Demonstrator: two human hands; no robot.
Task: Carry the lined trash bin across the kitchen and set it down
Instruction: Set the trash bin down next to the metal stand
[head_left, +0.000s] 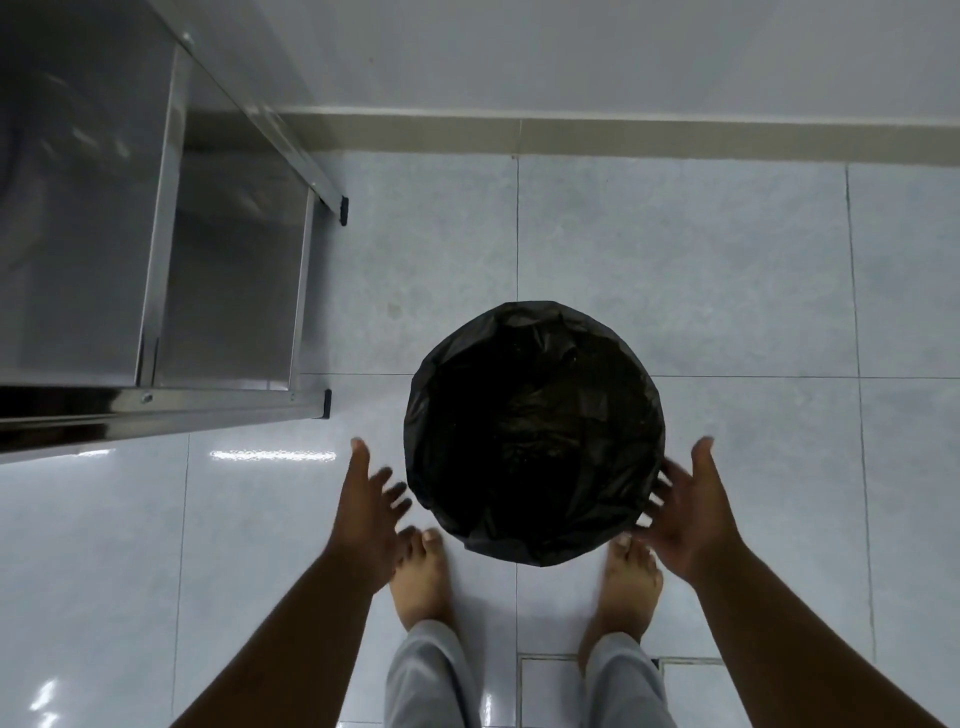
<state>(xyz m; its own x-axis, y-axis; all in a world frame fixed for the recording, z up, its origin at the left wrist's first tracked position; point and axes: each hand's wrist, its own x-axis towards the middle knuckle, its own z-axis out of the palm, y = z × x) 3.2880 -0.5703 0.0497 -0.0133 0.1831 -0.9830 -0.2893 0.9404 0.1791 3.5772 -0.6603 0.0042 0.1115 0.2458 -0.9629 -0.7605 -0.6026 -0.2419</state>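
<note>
Beside the bin's (535, 431) rim, both hands spread, floor (727, 270) bare.

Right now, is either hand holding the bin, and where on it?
Neither grips it. The left hand is open, apart from the trash bin; the right hand is open, fingertips at the liner's edge, contact unclear.

Even, cool overhead light on a glossy floor (675, 270); white glare streaks lie left of the hands and at bottom left. Both hands (366, 512) (688, 512) show motion blur. The bin (535, 431) interior is featureless black. Wide-angle bending curves the edges.
</note>
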